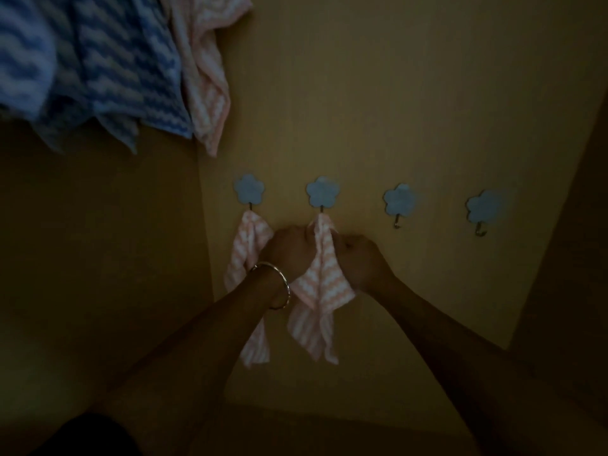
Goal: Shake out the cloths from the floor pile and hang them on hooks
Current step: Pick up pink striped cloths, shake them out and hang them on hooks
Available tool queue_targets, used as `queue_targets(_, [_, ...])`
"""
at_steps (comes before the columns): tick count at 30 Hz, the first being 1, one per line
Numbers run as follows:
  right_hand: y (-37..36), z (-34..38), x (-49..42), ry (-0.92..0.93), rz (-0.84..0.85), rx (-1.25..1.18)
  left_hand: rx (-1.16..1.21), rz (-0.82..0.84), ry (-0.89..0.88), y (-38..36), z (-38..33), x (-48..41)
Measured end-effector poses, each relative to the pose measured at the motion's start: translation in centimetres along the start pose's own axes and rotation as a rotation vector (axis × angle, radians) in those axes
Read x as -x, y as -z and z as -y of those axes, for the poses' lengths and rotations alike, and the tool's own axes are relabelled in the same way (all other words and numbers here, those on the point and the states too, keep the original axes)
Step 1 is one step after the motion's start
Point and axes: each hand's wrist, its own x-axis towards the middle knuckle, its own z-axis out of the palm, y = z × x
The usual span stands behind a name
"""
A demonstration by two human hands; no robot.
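Where the yellow wall (394,110) fills the dim view, blue striped cloths (108,70) and a pink one (205,77) hang at upper left. Below, four flower hooks (blue): first (249,189) bears a pink striped cloth (245,251); third (399,199) and fourth (486,207) bare. Second hook (322,192): pink cloth (320,291), top corner at the hook, pinched between left hand (289,251) and right hand (358,258), both closed on it. Bangle (278,284), left wrist.
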Motion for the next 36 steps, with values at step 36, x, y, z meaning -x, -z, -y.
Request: queue_targets(36, [-13.4,-14.1,33.0,0.098,0.600,0.398,-0.266,0.364,0.339,-13.5,6.5,41.6])
